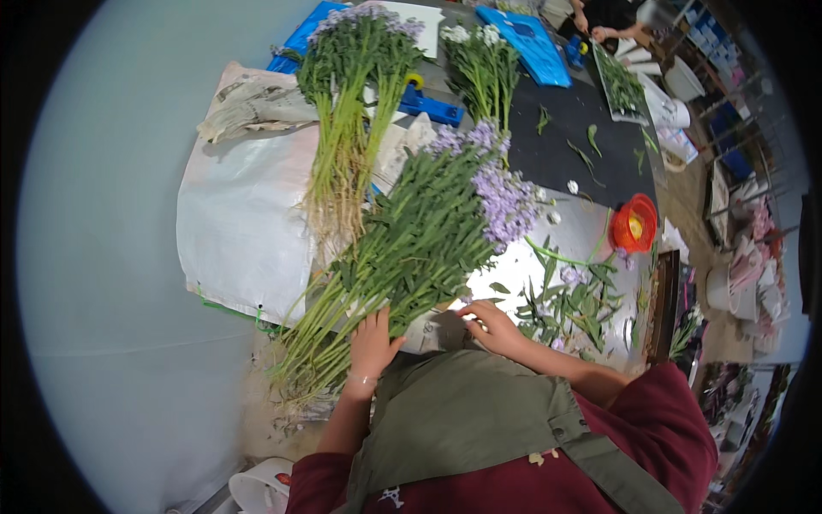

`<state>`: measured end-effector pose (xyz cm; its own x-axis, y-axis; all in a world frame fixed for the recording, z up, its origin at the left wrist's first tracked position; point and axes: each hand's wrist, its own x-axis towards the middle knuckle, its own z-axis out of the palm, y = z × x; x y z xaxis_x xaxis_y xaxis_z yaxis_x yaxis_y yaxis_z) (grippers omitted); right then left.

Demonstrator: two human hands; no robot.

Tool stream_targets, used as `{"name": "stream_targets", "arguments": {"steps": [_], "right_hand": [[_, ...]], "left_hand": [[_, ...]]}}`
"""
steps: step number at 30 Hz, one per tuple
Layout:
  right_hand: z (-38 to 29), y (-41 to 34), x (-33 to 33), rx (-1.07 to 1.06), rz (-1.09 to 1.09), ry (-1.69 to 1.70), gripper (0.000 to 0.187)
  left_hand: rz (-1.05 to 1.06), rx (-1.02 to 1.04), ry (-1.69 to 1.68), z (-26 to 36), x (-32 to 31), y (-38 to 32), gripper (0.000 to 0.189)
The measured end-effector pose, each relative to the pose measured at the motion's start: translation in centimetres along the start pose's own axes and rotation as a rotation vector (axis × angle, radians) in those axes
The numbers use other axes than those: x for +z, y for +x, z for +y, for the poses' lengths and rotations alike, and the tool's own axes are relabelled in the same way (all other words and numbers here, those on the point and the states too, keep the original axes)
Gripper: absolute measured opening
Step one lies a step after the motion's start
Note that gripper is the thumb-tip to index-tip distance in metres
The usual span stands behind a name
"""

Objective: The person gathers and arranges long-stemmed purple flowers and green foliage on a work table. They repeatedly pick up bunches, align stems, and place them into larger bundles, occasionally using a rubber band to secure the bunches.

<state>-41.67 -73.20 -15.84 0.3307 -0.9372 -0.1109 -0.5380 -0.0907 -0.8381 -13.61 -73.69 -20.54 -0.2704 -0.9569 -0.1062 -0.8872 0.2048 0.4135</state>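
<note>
Before me a large bunch of lilac stock flowers [417, 225] lies slantwise, its blooms at the upper right and bare stems at the lower left. My left hand [376, 340] rests on the stems with its fingers spread a little; whether it grips any cannot be told. Near the bunch's lower right edge is my right hand [491, 326], fingers bent over a sheet of newspaper [437, 331]; what it touches is unclear. Another lilac bunch with roots [347, 122] lies beyond, beside a bunch of white flowers [481, 77].
Loose leaves [578, 308] and a red plastic basket [634, 223] are at the right. A blue tape dispenser [430, 106] stands behind the bunches. Folded newspaper [257, 109] lies on a white sheet [244, 212] at the left. Another person's hands [600, 32] work at the far side.
</note>
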Motion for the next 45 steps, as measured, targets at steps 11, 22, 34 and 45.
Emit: {"name": "stream_targets", "arguments": {"steps": [11,22,34,45], "right_hand": [[7.0,-13.4,-7.8,0.317,0.330,0.266,0.024],[12.8,-13.4,-5.6,0.296,0.032,0.443,0.028],[11.0,5.0,1.1,0.688,0.162,1.037,0.040],[11.4,4.8,3.9,0.675,0.374,0.981,0.018]], "left_hand": [[0.143,-0.048,0.329,2.9,5.5,1.7,0.048],[0.162,0.162,0.128,6.4,8.9,-3.5,0.050],[0.207,0.176,-0.135,5.4,7.8,-3.6,0.040],[0.003,0.039,-0.132,5.8,6.0,5.3,0.052]]}}
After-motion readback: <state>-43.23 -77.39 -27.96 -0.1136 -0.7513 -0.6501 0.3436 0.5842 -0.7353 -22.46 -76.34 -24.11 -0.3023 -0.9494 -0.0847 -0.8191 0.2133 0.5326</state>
